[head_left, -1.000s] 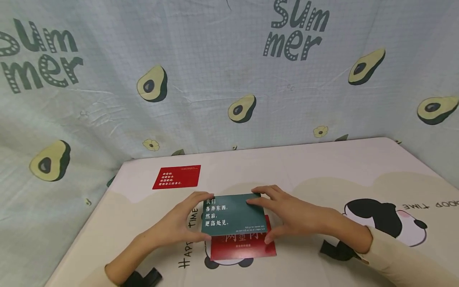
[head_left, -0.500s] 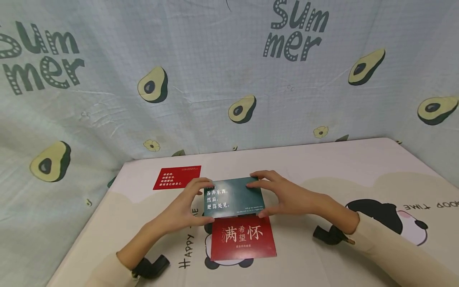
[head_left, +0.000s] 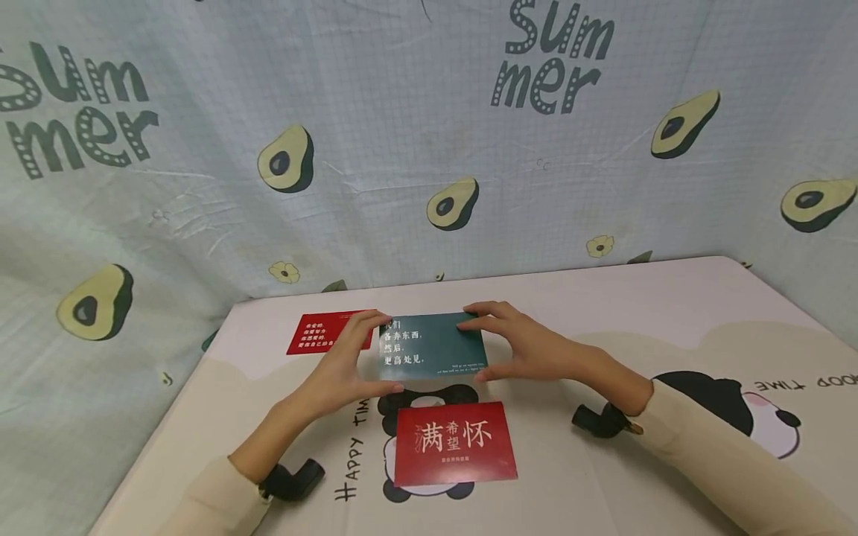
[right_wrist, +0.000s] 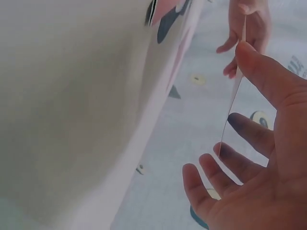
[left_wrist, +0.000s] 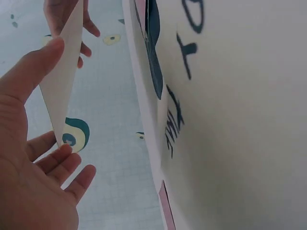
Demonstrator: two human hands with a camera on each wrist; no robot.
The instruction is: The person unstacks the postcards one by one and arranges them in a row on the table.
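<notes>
Both hands hold a teal postcard (head_left: 439, 346) with white Chinese writing. At its left end, the left hand (head_left: 338, 372) pinches it between the thumb at the near edge and fingers at the far corner. The right hand (head_left: 532, 346) grips the right end the same way, a fingertip lying on the printed face. In the left wrist view the card's pale underside (left_wrist: 62, 72) shows, held off the table. Nearer the person, a red card (head_left: 456, 444) with large white characters lies flat. Another red card (head_left: 322, 333) lies at the far left, partly hidden behind the left hand.
The pale table (head_left: 603, 298) bears printed pandas and lettering. Behind it hangs a cloth (head_left: 375, 112) with avocados and "summer" printed on it. Black wrist devices (head_left: 293, 480) sit under both forearms.
Both hands have carried the teal postcard away from the person, toward the table's far side. The near red card, partly covered before, now shows whole. Both red cards stay put.
</notes>
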